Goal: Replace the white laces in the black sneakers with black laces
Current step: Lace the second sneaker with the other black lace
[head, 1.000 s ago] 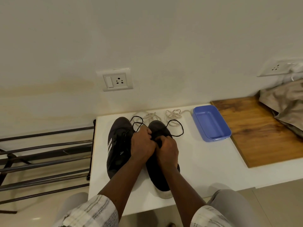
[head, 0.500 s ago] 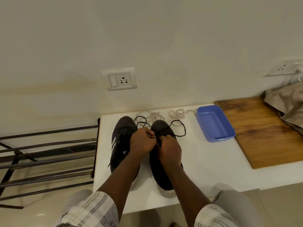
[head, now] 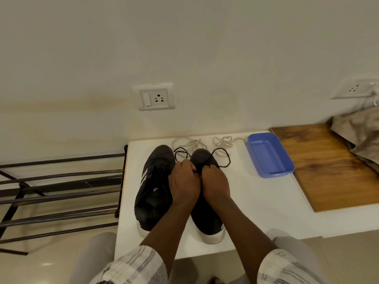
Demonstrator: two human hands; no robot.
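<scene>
White table (head: 256, 201); blue tray (head: 269, 155) beside sneakers (head: 152, 189); hands (head: 183, 183) covering laces (head: 222, 158)

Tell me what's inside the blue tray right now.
Nothing visible inside the blue tray; its floor looks bare. The two white laces lie on the table beside it, outside. Its near inner wall is hidden.

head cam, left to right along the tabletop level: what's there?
Metal rack → left sneaker → right sneaker, both hands on it → blue tray → wooden board → crumpled cloth.
</scene>
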